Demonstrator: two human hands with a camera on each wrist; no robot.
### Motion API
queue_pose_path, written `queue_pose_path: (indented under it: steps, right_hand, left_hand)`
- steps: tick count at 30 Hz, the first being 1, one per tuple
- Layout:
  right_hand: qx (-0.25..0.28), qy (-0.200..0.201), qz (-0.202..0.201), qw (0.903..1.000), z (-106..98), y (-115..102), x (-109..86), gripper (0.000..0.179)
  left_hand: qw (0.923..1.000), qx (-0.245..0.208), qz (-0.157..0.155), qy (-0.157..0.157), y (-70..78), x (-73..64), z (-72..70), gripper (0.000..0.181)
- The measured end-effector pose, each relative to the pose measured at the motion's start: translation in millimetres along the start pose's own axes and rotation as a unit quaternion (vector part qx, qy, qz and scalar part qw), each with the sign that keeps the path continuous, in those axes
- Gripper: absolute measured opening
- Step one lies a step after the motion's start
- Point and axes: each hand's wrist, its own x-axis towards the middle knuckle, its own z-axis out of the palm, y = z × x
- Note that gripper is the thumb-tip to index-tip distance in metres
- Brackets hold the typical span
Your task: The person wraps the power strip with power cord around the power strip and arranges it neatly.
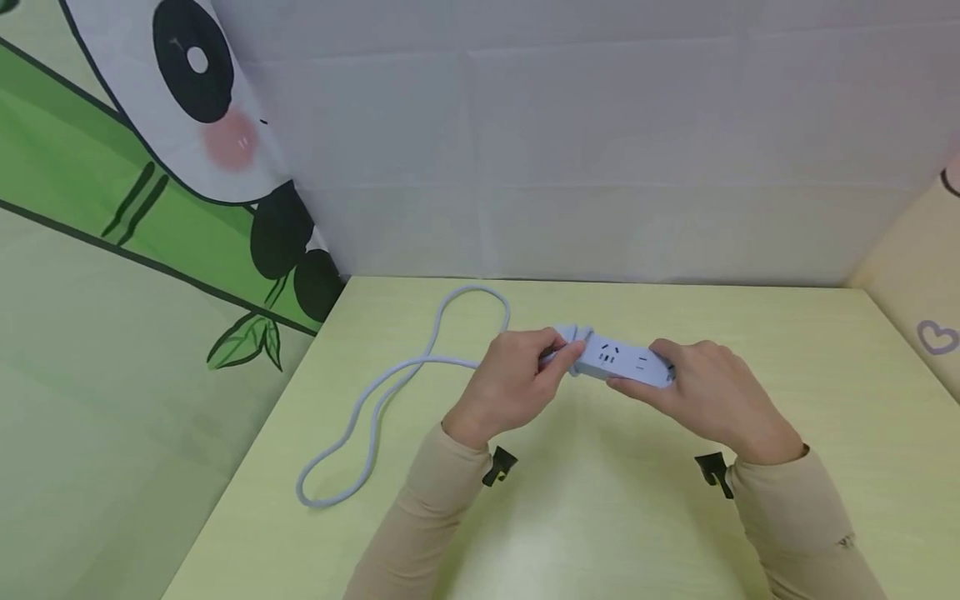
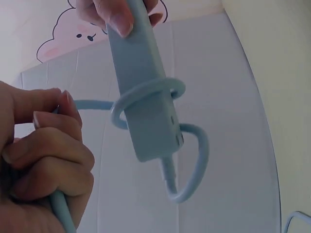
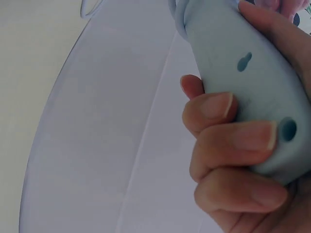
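Note:
A white power strip (image 1: 622, 360) is held above the table, its sockets facing up in the head view. My right hand (image 1: 712, 392) grips its right end, with the fingers curled under the back (image 3: 252, 82) in the right wrist view. The cord (image 2: 146, 90) passes around the strip's other end, near where it leaves the body. My left hand (image 1: 517, 379) pinches the cord beside that end between thumb and forefinger. In the left wrist view, its other fingers (image 2: 53, 155) curl around a further length of cord.
The rest of the cord (image 1: 375, 400) lies in loose loops on the pale yellow table (image 1: 600, 525), left of my hands. A light grey panel (image 1: 600, 158) stands behind the table. A printed cartoon sheet (image 1: 135, 333) hangs at the left.

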Motion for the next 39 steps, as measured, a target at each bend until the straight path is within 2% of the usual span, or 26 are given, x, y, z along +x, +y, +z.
queue_pose_path:
  steps: [3, 7, 12, 16, 20, 25, 31, 36, 39]
  right_hand:
    - [0.001, 0.02, 0.011, 0.9997, 2.7, -0.3, 0.2, 0.055]
    - [-0.008, 0.078, -0.003, 0.9969, 6.8, -3.1, -0.2, 0.049]
    - [-0.024, 0.18, -0.03, 0.983, 12.3, -7.7, 0.1, 0.043]
    - [-0.017, 0.227, -0.039, 0.9729, 14.6, -11.1, 0.5, 0.043]
    - [-0.001, 0.248, -0.045, 0.9677, 15.3, -13.0, 0.5, 0.043]
    - [0.013, 0.255, -0.04, 0.966, 14.3, -15.8, -2.3, 0.043]
    - [0.018, 0.268, -0.028, 0.9628, 12.7, -20.0, -5.7, 0.044]
    - [0.031, 0.278, -0.012, 0.9601, 14.7, -22.4, -6.4, 0.044]
    - [0.046, 0.306, 0.002, 0.9508, 14.3, -22.1, -7.0, 0.046]
  left_hand:
    - [1.0, -0.002, -0.003, -0.003, 2.4, -1.5, 3.7, 0.027]
    - [1.0, 0.006, 0.0, -0.003, 6.0, -3.9, 4.8, 0.028]
    - [0.9998, 0.003, -0.011, -0.017, 9.4, -7.0, 3.3, 0.029]
    - [0.9985, -0.033, -0.027, -0.034, 11.0, -9.4, 0.4, 0.03]
    - [0.9965, -0.068, -0.029, -0.039, 11.5, -11.5, -3.8, 0.03]
    - [0.9932, -0.099, -0.032, -0.052, 10.0, -12.6, -7.3, 0.029]
    - [0.9807, -0.168, -0.049, -0.087, 9.1, -13.2, -11.0, 0.028]
    - [0.9751, -0.186, -0.063, -0.103, 6.9, -15.2, -12.6, 0.028]
    - [0.9751, -0.176, -0.078, -0.11, 5.5, -17.4, -13.1, 0.027]
